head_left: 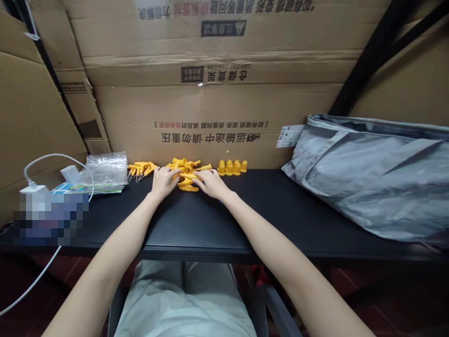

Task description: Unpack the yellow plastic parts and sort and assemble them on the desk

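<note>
A pile of yellow plastic parts is seen on the black table, lying between the two hands and just beyond their fingertips. The left hand is laid palm down at the pile's left edge, its fingers loosely bent and touching the nearest parts. The right hand is placed the same way at the right edge, its fingers stretched over the lowest parts. Whether any part is actually gripped by either hand cannot be told, as the fingertips are hidden among the parts.

Just right of the right fingers, a row of yellow caps is stood upright. Left of the left fingers, yellow pieces with metal chains are laid beside a clear plastic bag. Well to the right, a grey bag is spread.
</note>
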The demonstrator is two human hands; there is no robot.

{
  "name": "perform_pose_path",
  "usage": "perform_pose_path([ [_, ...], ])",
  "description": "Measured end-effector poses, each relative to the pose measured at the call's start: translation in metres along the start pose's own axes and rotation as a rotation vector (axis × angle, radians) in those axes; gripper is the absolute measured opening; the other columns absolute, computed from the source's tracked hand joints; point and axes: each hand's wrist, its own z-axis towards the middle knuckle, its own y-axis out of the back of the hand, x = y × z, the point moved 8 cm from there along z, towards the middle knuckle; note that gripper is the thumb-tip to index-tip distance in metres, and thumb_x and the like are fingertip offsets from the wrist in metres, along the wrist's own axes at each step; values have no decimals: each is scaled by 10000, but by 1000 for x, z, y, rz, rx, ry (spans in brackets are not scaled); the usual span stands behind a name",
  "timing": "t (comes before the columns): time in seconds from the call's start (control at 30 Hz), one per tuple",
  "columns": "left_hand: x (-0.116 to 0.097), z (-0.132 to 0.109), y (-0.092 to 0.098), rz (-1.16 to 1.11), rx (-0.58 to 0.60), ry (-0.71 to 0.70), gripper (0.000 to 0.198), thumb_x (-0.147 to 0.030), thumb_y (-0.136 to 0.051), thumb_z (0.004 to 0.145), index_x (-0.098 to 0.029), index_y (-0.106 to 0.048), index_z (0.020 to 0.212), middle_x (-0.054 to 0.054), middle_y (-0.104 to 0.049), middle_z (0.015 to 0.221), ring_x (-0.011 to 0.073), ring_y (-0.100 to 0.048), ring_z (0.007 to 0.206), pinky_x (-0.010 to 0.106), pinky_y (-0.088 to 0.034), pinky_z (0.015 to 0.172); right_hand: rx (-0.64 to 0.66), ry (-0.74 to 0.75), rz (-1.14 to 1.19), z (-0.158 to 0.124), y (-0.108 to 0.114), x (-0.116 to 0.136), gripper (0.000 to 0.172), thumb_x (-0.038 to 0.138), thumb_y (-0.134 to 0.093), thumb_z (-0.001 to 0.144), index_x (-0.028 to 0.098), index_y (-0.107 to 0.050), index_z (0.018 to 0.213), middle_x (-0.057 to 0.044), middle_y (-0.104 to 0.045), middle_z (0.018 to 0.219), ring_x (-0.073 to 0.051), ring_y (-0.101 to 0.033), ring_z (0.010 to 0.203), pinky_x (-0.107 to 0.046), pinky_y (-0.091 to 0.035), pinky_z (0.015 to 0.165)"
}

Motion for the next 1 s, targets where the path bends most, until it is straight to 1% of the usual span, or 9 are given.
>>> perform_pose_path([
  [0.17,-13,-2,-10,28,7,-104,218,-278,-624,818,-239,-750,991,76,-706,762,225,-647,795,362,-401,828,51,-25,-100,1,-6,-6,233,274,-468,961,165,-629,1089,-131,-694,1098,-271,-591,1046,-442,-347,944],
  [0.3,-16,-2,-15,13,5,-136,201,-290,-627,816,-225,-752,959,70,-705,732,215,-649,762,359,-407,847,-27,26,-145,1,1,-5,195,210,-487,929,168,-590,1089,-145,-669,1101,-279,-569,1047,-428,-341,914],
  [0.4,-15,-2,-12,-6,-23,-121,204,-286,-627,812,-222,-752,960,68,-708,731,215,-653,762,360,-407,850,-75,48,-142,0,6,-4,223,216,-472,932,170,-572,1126,-153,-656,1130,-278,-566,1056,-427,-334,921],
  [0.5,-13,-2,-9,-8,-23,-95,209,-273,-637,796,-224,-755,961,72,-716,745,219,-655,762,364,-405,842,-54,44,-113,-1,3,-3,276,283,-478,948,167,-561,1185,-151,-650,1188,-281,-560,1107,-448,-319,965],
  [0.57,-12,-2,-9,-2,-14,-86,209,-267,-643,786,-228,-758,956,73,-717,750,223,-656,761,368,-402,835,-20,23,-115,-1,0,-3,275,296,-462,961,161,-577,1171,-145,-659,1187,-282,-564,1115,-469,-297,998],
  [0.67,-13,-2,-10,-11,-10,-85,204,-278,-646,785,-232,-759,948,71,-713,747,225,-655,761,370,-395,831,18,4,-133,-1,-2,-3,227,273,-480,950,156,-606,1098,-141,-678,1136,-285,-575,1095,-482,-288,1011],
  [0.83,-14,-2,-11,-20,-3,-68,204,-293,-651,792,-238,-757,958,73,-720,774,227,-657,779,370,-391,823,-3,21,-142,1,1,-2,170,245,-558,896,165,-595,1041,-145,-677,1091,-291,-580,1064,-473,-308,985],
  [0.9,-14,-3,-12,-22,2,-58,206,-292,-653,791,-243,-756,962,70,-722,781,224,-656,782,365,-392,821,-10,23,-139,1,1,-2,157,215,-542,893,166,-583,1036,-141,-681,1063,-286,-586,1045,-461,-314,975],
  [1.0,-15,-3,-11,-33,1,-46,212,-293,-651,791,-251,-751,973,55,-728,786,216,-656,788,358,-393,823,-36,15,-128,2,1,-4,192,161,-495,891,162,-566,1069,-138,-683,1062,-280,-592,1033,-449,-317,968],
])
